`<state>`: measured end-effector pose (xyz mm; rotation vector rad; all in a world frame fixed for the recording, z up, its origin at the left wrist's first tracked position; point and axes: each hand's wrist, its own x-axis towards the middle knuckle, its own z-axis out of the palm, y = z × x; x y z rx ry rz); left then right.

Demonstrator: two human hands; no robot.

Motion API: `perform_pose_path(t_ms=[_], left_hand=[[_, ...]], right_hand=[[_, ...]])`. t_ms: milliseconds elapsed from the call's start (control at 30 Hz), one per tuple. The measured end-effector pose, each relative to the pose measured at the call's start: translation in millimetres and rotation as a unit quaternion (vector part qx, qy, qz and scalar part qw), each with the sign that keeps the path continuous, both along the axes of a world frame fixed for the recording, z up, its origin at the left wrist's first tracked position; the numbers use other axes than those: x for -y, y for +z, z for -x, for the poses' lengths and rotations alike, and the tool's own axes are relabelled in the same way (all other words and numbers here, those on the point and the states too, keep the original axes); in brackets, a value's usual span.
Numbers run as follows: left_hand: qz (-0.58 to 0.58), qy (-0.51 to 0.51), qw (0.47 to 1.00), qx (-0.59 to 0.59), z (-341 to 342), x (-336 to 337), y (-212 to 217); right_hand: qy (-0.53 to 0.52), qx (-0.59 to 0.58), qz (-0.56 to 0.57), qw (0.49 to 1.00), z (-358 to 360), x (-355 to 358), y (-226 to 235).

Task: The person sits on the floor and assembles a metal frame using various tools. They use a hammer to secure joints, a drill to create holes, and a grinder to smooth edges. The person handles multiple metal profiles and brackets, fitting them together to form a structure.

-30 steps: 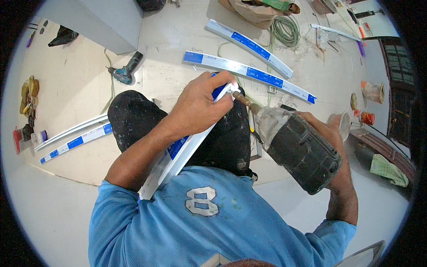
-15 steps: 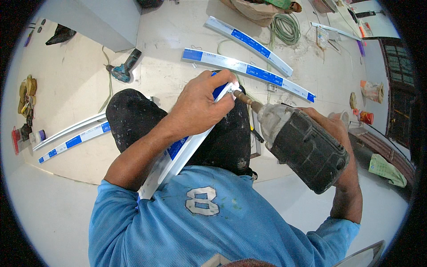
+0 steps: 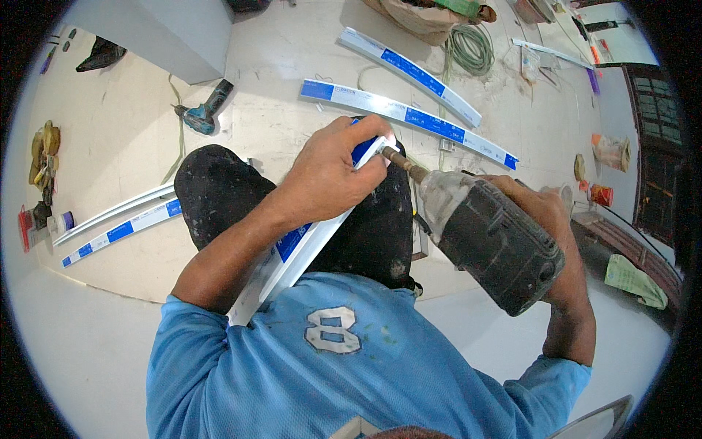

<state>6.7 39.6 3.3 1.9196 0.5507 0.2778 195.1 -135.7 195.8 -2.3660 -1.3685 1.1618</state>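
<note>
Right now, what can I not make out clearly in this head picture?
Head view, all four:
Right hand: most fingers hidden behind the black drill.
Bit: tip too small to tell what it touches.
Held strip: partly hidden by the left hand.
Sack: cut off by the top edge.

The strip (image 3: 316,251) is white, long and narrow, patched with blue, and held aslant. Right of the strip, the drill (image 3: 497,245), black with a dusty grey nose, tilts, its brownish bit (image 3: 404,162) meeting the strip's far end.
</note>
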Motion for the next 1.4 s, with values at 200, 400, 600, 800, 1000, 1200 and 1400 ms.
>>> perform_pose_path(t_ms=[200, 400, 600, 800, 1000, 1200, 1400], left_hand=[[-0.005, 0.002, 1.0, 0.028, 0.0, -0.2, -1.8], [-0.022, -0.001, 1.0, -0.008, -1.1, 1.3, 7.5], [-0.015, 0.023, 0.999, 0.038, -3.0, 5.8, -3.5], [-0.007, 0.008, 0.998, 0.067, -2.6, 4.3, -7.7], [-0.001, 0.009, 0.996, 0.084, -1.5, 5.2, -7.1], [-0.024, 0.012, 0.998, 0.054, 0.3, 5.9, -5.0], [0.004, 0.017, 0.996, 0.088, -0.1, 2.5, -8.5]], right_hand=[[0.074, -0.058, -0.086, 0.992, -19.1, -2.1, -12.6], [0.048, -0.024, -0.143, 0.988, -9.2, 4.2, -15.4], [-0.007, 0.008, -0.116, 0.993, 5.6, 1.1, -14.1], [0.012, 0.006, -0.122, 0.992, 4.9, 3.9, -15.5], [0.086, 0.006, -0.191, 0.978, -2.7, 11.3, -21.4], [-0.003, -0.054, -0.167, 0.984, 0.9, 21.9, -17.2], [-0.094, 0.03, -0.181, 0.979, 10.7, 54.2, -26.3]])
